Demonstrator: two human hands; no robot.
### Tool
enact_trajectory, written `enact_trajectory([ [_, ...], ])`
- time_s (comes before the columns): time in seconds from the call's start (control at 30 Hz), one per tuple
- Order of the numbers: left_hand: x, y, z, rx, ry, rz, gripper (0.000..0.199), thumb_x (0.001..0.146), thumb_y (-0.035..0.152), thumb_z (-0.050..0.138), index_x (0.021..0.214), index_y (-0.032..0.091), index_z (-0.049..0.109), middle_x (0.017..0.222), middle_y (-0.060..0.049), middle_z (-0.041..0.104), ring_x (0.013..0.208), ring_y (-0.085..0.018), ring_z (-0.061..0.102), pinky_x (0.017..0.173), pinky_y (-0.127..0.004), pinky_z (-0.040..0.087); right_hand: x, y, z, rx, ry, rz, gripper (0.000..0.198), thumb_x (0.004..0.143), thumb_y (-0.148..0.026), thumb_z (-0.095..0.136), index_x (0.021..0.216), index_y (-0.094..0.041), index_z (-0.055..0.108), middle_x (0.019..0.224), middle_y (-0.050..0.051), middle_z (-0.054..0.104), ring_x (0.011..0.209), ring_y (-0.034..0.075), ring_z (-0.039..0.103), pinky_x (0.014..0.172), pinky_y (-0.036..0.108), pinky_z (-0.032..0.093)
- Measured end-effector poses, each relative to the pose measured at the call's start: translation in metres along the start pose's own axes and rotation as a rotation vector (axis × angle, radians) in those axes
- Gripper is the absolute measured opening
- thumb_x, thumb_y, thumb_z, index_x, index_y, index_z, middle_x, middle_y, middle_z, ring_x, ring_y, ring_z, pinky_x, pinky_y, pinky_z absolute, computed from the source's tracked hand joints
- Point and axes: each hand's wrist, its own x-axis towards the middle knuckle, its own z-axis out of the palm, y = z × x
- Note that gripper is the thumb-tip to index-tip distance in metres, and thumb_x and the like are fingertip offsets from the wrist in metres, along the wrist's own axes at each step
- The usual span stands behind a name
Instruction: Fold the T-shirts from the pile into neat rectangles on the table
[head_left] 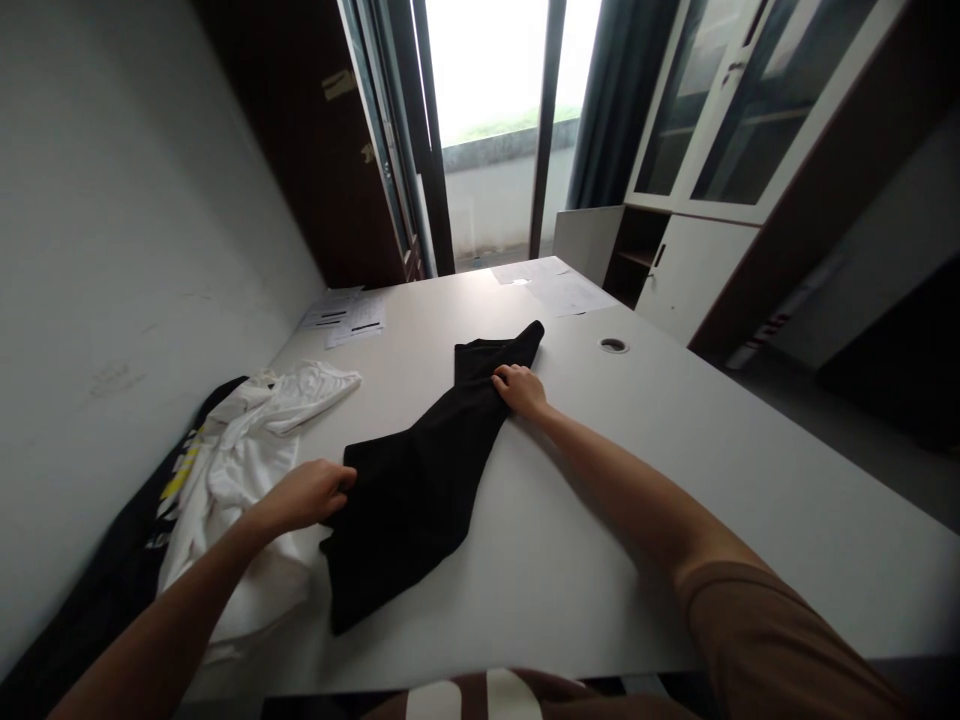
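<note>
A black garment [420, 480] lies spread at a slant over the white tabletop, its far end narrowing to a raised corner. Whether it is a shirt or trousers, I cannot tell. My left hand [322, 490] is closed on its left edge, thumb and fingers pinched together. At the garment's right edge, near the far end, my right hand [519, 388] rests with curled fingers gripping the cloth. Left of my left hand, a crumpled white garment [251, 470] lies on the table, partly hidden by my forearm.
A dark garment with yellow and white print [180, 475] lies between the white cloth and the wall. Paper sheets [349, 315] sit at the back left, with more papers [566, 292] at the far edge. A round cable hole [613, 345] is set in the tabletop [570, 580].
</note>
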Motion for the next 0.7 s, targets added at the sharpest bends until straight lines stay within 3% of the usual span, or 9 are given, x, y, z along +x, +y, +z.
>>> enact_trajectory([
  [0.17, -0.052, -0.039, -0.003, -0.268, -0.261, -0.049, 0.016, 0.076, 0.028, 0.051, 0.072, 0.023, 0.066, 0.068, -0.001, 0.063, 0.063, -0.021, 0.057, 0.058, -0.028, 0.033, 0.005, -0.004, 0.017, 0.122, 0.079, 0.036, 0.029, 0.097, -0.043, 0.053, 0.106, -0.024, 0.073, 0.106, 0.012, 0.063, 0.105, 0.029, 0.054, 0.095, 0.04, 0.043],
  [0.23, -0.055, -0.042, -0.003, -0.278, -0.26, -0.042, 0.015, 0.075, 0.033, 0.057, 0.071, 0.024, 0.069, 0.068, -0.001, 0.063, 0.063, -0.023, 0.057, 0.059, -0.029, 0.035, 0.005, -0.012, 0.027, 0.178, 0.12, 0.028, 0.029, 0.095, -0.044, 0.055, 0.105, -0.024, 0.073, 0.108, 0.013, 0.06, 0.109, 0.031, 0.051, 0.098, 0.043, 0.043],
  [0.3, -0.046, -0.032, -0.004, -0.221, -0.162, -0.05, 0.014, 0.076, 0.036, 0.061, 0.076, 0.026, 0.071, 0.07, -0.001, 0.065, 0.066, -0.024, 0.058, 0.064, -0.03, 0.038, 0.005, -0.021, 0.037, 0.223, 0.131, -0.009, 0.028, 0.094, -0.043, 0.058, 0.106, -0.023, 0.073, 0.111, 0.013, 0.059, 0.112, 0.031, 0.049, 0.102, 0.044, 0.041],
  [0.4, -0.012, 0.001, -0.008, -0.149, 0.066, 0.004, 0.021, 0.085, 0.037, 0.057, 0.094, 0.028, 0.074, 0.088, -0.004, 0.07, 0.082, -0.026, 0.063, 0.075, -0.033, 0.043, 0.009, -0.035, 0.044, 0.298, 0.109, -0.025, 0.025, 0.09, -0.041, 0.061, 0.104, -0.023, 0.072, 0.113, 0.012, 0.059, 0.114, 0.029, 0.051, 0.107, 0.043, 0.039],
  [0.47, 0.02, 0.03, -0.009, -0.107, 0.189, 0.135, 0.025, 0.091, 0.034, 0.052, 0.103, 0.028, 0.072, 0.098, -0.005, 0.069, 0.09, -0.025, 0.063, 0.083, -0.034, 0.045, 0.014, -0.045, 0.046, 0.41, 0.087, 0.025, 0.025, 0.088, -0.043, 0.062, 0.098, -0.023, 0.072, 0.11, 0.01, 0.062, 0.113, 0.028, 0.053, 0.107, 0.042, 0.039],
  [0.6, 0.096, 0.089, 0.002, -0.019, 0.293, 0.456, 0.027, 0.092, 0.029, 0.055, 0.114, 0.026, 0.071, 0.114, -0.009, 0.065, 0.107, -0.026, 0.059, 0.097, -0.037, 0.046, 0.023, -0.058, 0.045, 0.886, -0.036, 0.078, 0.037, 0.089, -0.055, 0.052, 0.099, -0.023, 0.068, 0.103, 0.005, 0.069, 0.104, 0.022, 0.061, 0.098, 0.038, 0.047],
  [0.7, 0.151, 0.128, 0.016, 0.089, 0.385, 0.459, 0.027, 0.09, 0.031, 0.061, 0.113, 0.021, 0.072, 0.118, -0.014, 0.062, 0.112, -0.03, 0.055, 0.104, -0.047, 0.042, 0.027, -0.051, 0.039, 1.076, -0.039, 0.082, 0.042, 0.086, -0.056, 0.049, 0.101, -0.021, 0.068, 0.108, 0.007, 0.073, 0.102, 0.021, 0.065, 0.093, 0.035, 0.049],
])
